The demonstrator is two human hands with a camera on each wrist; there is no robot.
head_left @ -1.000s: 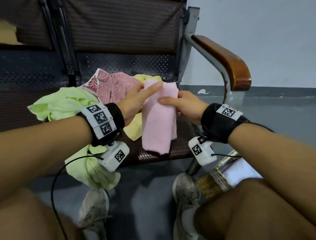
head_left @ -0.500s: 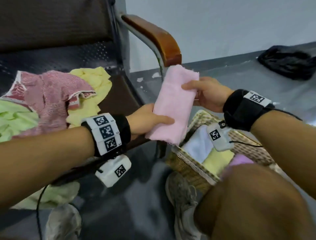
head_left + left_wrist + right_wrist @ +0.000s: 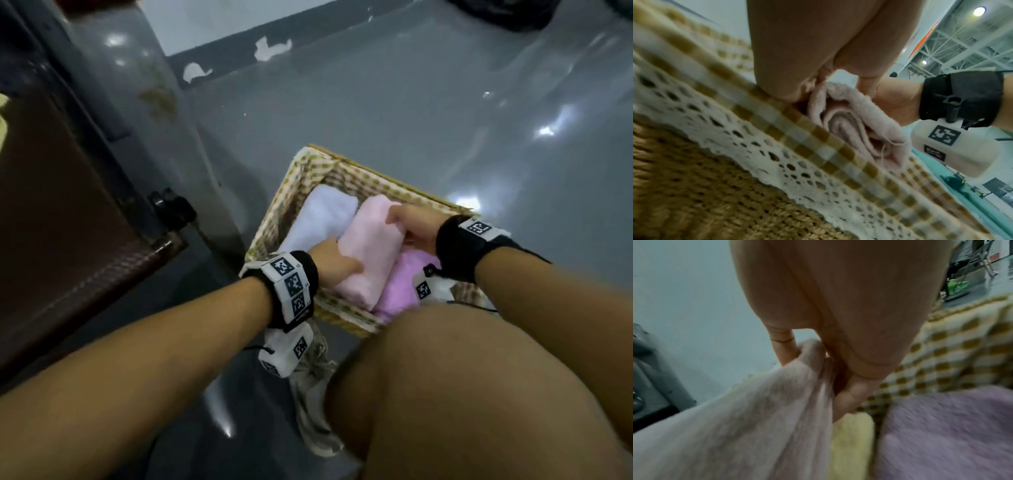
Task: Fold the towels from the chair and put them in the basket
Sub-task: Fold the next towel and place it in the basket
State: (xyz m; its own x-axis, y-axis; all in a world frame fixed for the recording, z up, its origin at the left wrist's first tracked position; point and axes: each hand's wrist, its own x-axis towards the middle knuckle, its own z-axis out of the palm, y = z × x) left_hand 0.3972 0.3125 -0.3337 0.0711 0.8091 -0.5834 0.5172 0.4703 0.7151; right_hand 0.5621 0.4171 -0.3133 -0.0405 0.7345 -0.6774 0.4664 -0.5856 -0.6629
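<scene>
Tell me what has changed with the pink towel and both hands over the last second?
The folded pink towel went from above the chair seat, rightward and down into the basket, between the white towel and the purple towel. Nothing was let go: the left hand still grips its near end and the right hand its far end. It stays folded.

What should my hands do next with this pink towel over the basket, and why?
Probably lower it the last bit and let go. Both the left hand and right hand grip the folded pink towel at its ends, already inside the basket, between the white towel and the purple towel.
</scene>
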